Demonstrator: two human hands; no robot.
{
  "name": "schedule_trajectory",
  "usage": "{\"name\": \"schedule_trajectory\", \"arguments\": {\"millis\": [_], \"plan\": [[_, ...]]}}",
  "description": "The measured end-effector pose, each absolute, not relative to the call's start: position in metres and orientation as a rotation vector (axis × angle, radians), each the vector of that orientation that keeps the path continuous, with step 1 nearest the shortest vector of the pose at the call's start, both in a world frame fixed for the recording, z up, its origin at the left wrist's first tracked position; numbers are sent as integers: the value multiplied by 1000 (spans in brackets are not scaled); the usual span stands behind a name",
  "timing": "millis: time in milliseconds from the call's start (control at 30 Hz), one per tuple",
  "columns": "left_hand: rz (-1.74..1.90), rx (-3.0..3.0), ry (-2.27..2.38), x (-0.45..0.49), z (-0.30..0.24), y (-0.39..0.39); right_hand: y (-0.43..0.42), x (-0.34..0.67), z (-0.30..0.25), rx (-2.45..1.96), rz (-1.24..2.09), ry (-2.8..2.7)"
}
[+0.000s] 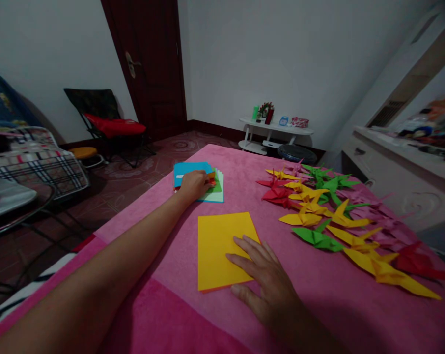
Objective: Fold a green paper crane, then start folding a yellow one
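My right hand (264, 275) lies open, fingers spread, over the right side of a yellow square sheet of paper (217, 246). An orange edge shows beneath this sheet along its bottom. Farther off, my left hand (195, 184) is closed at a pack of coloured paper, its fingers bent down around some orange and red paper (211, 177). That pack has a blue cover (189, 169), a green piece (218, 185) and pale, fanned sheets (219, 194). The fingertips of the left hand are partly hidden.
Folded paper cranes in yellow (307, 216), green (316, 238), red (277, 191) and pink cover the right side of the pink-clothed table (163, 250). A pale cabinet (392, 172) stands to the right. Behind are a white low table (277, 126) and a dark round stool (296, 153).
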State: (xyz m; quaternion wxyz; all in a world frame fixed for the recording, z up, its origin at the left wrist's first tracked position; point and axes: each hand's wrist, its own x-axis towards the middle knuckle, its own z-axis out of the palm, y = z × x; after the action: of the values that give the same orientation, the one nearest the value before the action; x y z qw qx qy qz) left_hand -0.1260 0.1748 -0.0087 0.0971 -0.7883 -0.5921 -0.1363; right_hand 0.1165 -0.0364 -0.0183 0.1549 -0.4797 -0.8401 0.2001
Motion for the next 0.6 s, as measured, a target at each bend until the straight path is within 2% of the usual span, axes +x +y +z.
{"name": "schedule_trajectory", "arguments": {"millis": [200, 600], "plan": [[-396, -2356, -1771, -129, -6, 179, -35, 117, -19, -1372, 602, -2403], [-466, -2291, -2086, -134, 5, 197, -34, 116, -16, -1371, 613, -2412]]}}
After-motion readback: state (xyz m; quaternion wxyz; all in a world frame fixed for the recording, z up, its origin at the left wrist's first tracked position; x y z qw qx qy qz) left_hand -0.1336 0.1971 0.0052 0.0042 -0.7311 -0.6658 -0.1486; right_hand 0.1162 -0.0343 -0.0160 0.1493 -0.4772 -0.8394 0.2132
